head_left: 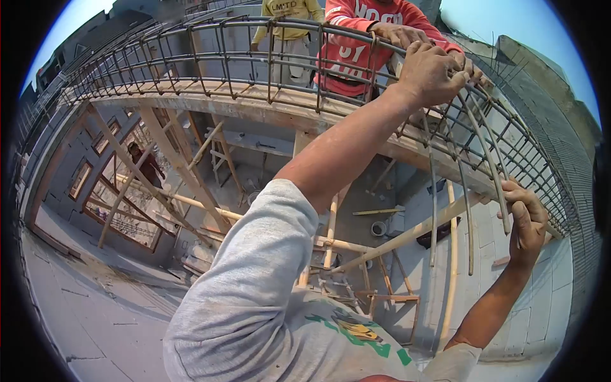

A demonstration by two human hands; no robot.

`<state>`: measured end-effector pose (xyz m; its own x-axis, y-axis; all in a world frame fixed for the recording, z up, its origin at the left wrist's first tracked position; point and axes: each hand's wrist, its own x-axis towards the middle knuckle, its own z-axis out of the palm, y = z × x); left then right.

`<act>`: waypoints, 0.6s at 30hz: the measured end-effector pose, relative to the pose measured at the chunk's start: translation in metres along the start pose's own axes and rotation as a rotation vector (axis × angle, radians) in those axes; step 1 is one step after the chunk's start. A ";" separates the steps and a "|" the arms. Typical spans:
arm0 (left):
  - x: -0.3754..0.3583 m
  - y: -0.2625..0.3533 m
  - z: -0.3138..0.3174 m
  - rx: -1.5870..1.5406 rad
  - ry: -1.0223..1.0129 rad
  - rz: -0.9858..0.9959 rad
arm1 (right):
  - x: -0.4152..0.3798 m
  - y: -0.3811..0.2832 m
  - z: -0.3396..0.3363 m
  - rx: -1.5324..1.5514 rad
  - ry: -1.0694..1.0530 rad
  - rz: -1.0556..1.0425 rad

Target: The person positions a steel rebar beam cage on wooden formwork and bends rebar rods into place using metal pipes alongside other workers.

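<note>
A long rebar cage (223, 60) runs along a wooden beam form (254, 108) high above the ground. My left hand (429, 73) reaches up across the view and is closed around the top bars of the cage. Lower right, my right hand (527, 223) grips a thin rebar (487, 149) that curves down from the cage. Several more loose bars (433, 210) hang beside it. A co-worker in a red shirt (350, 44) stands behind the cage, a hand (398, 32) on the bars just past my left hand.
A second person in a yellow shirt (286, 19) stands behind the cage. Bamboo and timber props (331, 242) brace the form below. Another person (147, 167) is by a window opening far down. A block wall (534, 305) is at right, a concrete slab (83, 305) at lower left.
</note>
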<state>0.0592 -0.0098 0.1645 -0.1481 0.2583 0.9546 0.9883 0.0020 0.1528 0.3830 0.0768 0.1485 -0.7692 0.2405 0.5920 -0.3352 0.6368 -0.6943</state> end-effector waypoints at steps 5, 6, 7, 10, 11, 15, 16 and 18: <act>0.017 0.014 0.006 0.045 -0.115 -0.092 | 0.014 -0.052 0.013 -0.643 -0.003 -0.003; 0.021 0.020 0.007 0.124 -0.126 -0.061 | 0.016 -0.053 0.012 -0.832 0.018 -0.046; 0.026 0.030 0.007 0.155 -0.245 -0.125 | 0.019 -0.059 0.015 -0.964 0.002 0.011; 0.033 0.033 0.030 0.239 -0.402 -0.105 | 0.031 -0.089 0.033 -1.244 -0.124 0.386; 0.031 0.024 0.047 0.227 -0.324 -0.022 | 0.031 -0.086 0.040 -1.369 -0.138 0.367; 0.042 0.025 0.054 0.301 -0.570 -0.074 | 0.038 -0.081 0.072 -1.696 -0.229 0.374; 0.045 0.025 0.052 0.301 -0.625 -0.073 | 0.037 -0.078 0.079 -1.739 -0.236 0.339; 0.049 0.026 0.046 0.312 -0.733 -0.079 | 0.035 -0.070 0.084 -1.796 -0.208 0.303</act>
<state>0.0795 0.0472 0.2038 -0.2627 0.8151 0.5164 0.9568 0.2890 0.0305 0.3337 -0.0207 0.1832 -0.7794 0.4887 0.3922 0.6242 0.5504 0.5545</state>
